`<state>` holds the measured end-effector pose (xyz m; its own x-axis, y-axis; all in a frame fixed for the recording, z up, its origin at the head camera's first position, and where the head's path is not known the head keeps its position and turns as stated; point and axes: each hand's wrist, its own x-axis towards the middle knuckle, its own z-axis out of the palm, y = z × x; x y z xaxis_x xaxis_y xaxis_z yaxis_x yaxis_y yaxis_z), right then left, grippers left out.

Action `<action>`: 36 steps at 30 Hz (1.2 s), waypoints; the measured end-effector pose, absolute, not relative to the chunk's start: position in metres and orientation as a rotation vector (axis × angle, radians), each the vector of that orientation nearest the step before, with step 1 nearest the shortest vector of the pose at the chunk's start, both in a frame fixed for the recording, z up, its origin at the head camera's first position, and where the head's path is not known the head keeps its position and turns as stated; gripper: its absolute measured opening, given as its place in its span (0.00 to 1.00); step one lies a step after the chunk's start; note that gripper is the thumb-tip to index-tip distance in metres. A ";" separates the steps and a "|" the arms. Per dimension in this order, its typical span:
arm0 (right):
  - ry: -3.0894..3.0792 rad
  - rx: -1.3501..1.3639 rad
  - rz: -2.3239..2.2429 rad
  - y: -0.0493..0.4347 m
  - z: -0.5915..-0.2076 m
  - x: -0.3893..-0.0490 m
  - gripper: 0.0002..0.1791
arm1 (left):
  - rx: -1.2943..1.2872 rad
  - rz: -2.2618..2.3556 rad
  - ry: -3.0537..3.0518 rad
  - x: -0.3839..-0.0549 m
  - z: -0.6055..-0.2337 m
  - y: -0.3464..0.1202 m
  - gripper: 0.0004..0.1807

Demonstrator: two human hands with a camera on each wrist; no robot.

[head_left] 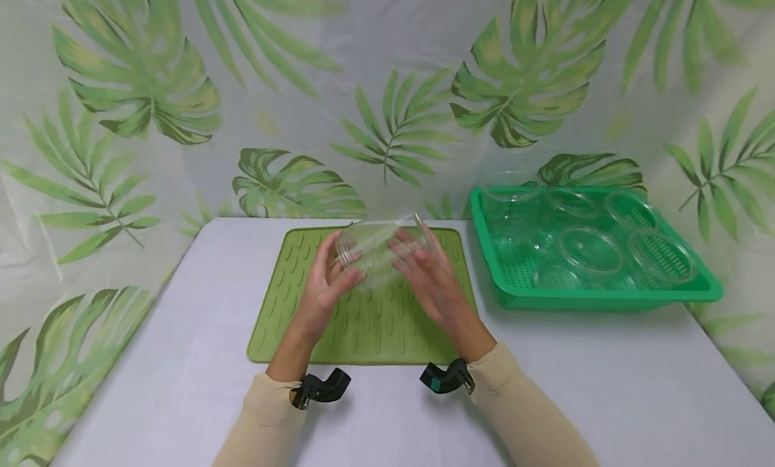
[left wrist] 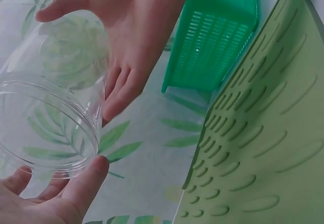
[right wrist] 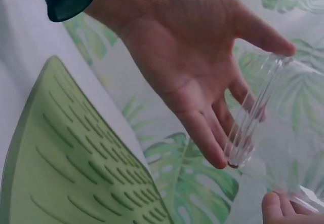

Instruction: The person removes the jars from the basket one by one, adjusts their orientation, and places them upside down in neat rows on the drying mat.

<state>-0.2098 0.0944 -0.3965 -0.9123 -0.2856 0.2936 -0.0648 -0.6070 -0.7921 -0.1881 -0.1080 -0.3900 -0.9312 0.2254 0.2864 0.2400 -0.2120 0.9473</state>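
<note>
A clear plastic jar (head_left: 383, 243) lies tilted on its side in the air above a green ridged mat (head_left: 375, 326). Ridges ring its rim, which faces left in the head view. My left hand (head_left: 323, 282) grips that ridged end, thumb on one side and fingers on the other, as the right wrist view also shows of the left hand (right wrist: 187, 57). Around the opposite end of the jar, my right hand (head_left: 432, 278) holds the base. Its fingers show through the clear wall in the head view. The left wrist view shows the right hand's thumb and fingers spread across the base.
To the right of the mat, a green perforated basket (head_left: 605, 296) stands on the white table (head_left: 200, 319) with several clear plastic jars (head_left: 590, 249) in it. Behind the table hangs a leaf-patterned sheet (head_left: 399, 23). Each wrist wears a black camera mount (head_left: 448, 377).
</note>
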 end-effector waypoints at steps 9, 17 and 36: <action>1.314 -0.625 -2.653 0.077 -0.392 -0.212 0.74 | -0.535 -2.487 -1.872 -0.188 -0.389 -0.108 0.34; 1.414 -0.621 -2.669 0.068 -0.387 -0.212 0.66 | -0.537 -2.524 -1.836 -0.188 -0.391 -0.113 0.39; 1.521 -0.630 -2.652 0.074 -0.390 -0.208 0.59 | -0.580 -1.887 -2.410 -0.170 -0.399 -0.160 0.30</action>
